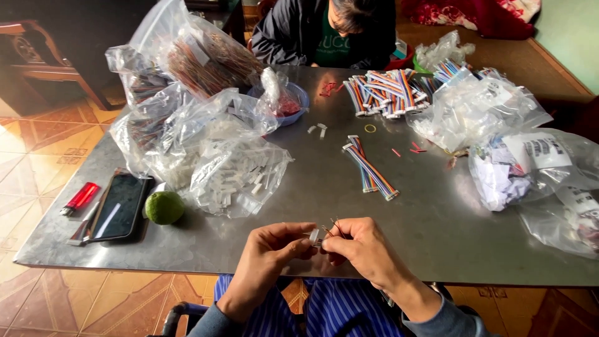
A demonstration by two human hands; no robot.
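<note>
Left hand (269, 248) and right hand (362, 244), both pinched on 1 small white connector (314, 236), apparently with thin wires, above the near edge of the metal surface (349, 206); rainbow cables (369, 167) lie beyond.

One head-worn view looks steeply down (and slightly forward) across the metal table (349, 206), close over its near edge

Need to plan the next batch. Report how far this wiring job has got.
Done: a pile of finished multicoloured ribbon cables lies at the far side, with two more mid-table. In hand: the left hand holds a small white connector while the right hand feeds thin wires into it. Left: the bag of white connectors looks full.
</note>
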